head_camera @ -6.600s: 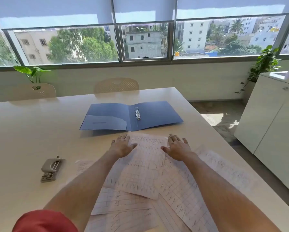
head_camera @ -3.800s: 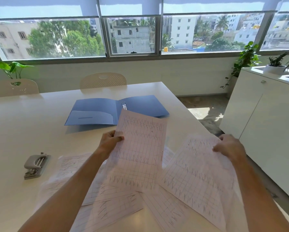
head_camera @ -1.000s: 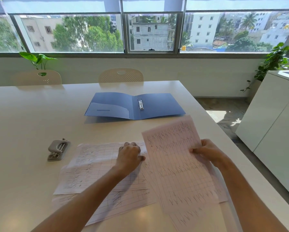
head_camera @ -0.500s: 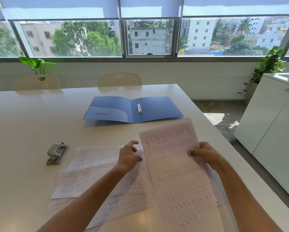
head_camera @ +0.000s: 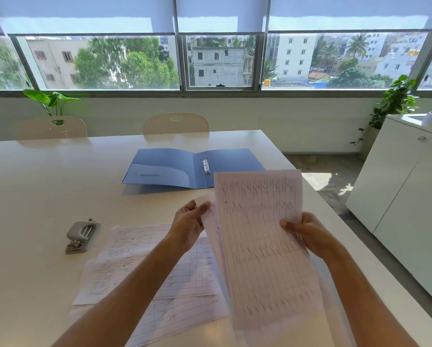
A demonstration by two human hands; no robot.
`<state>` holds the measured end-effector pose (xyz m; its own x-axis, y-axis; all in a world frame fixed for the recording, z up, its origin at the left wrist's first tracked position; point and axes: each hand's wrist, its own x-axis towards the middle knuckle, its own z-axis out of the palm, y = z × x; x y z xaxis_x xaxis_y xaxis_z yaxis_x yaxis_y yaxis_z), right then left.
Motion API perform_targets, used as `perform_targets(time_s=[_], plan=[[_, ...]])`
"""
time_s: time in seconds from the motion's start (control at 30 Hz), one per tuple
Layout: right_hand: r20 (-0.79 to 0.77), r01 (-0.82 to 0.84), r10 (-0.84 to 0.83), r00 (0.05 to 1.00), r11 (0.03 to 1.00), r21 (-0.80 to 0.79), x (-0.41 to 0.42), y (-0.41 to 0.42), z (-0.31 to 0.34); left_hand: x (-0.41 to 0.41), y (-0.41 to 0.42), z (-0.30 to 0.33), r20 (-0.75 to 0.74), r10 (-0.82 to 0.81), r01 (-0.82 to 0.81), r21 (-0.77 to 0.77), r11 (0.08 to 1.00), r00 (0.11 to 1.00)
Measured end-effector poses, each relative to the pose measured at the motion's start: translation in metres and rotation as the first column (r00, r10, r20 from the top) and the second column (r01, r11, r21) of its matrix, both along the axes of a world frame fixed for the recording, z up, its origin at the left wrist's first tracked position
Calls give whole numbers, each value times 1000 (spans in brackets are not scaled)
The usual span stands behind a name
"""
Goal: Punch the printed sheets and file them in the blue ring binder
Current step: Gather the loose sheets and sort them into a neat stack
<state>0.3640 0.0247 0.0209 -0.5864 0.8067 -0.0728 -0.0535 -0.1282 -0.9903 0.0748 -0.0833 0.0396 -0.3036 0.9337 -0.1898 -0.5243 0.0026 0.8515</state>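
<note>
Blue ring binder (head_camera: 195,169): lying open and flat toward the far edge of the table (head_camera: 34,191), metal rings (head_camera: 205,164) showing at the spine, nothing filed on them.

Held printed sheet (head_camera: 262,236): being lifted tilted off the table near the right edge, ruled grid facing the camera. Right hand (head_camera: 310,237) is gripping its right edge, fingers closed on the paper with the thumb in front. Left hand (head_camera: 190,224) is pinching the upper corner of a second sheet (head_camera: 211,221) just behind the first, fingers closed on it.

Loose printed sheets (head_camera: 145,266): lying overlapped toward the near edge, under the left forearm.

Hole punch (head_camera: 81,236): grey, sitting left of the loose sheets, apart from them and from both hands.

Two chairs (head_camera: 176,123) are standing at the far edge.
</note>
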Motion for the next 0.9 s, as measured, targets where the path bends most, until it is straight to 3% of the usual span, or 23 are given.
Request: perform_targets(time_s=[0.17, 0.37, 0.6, 0.8, 0.9], plan=[[-20, 84, -83, 996, 995, 61, -4, -3, 19, 5, 6, -1, -41, -102, 106, 117, 987, 994], [-138, 255, -229, 964, 943, 215, -10, -8, 48, 13, 8, 7, -166, -284, 307, 134, 942, 944], [-114, 263, -237, 965, 902, 343, -10, -8, 72, 14, 20, 47, -318, -179, 244, 178, 953, 931], [-312, 443, -358, 880, 855, 268, -11, -13, 84, 12, 24, 92, -395, -130, 255, 282, 925, 909], [-436, 474, -346, 831, 850, 228, -14, -13, 91, 12, 25, 95, -427, -163, 293, 258, 920, 889]])
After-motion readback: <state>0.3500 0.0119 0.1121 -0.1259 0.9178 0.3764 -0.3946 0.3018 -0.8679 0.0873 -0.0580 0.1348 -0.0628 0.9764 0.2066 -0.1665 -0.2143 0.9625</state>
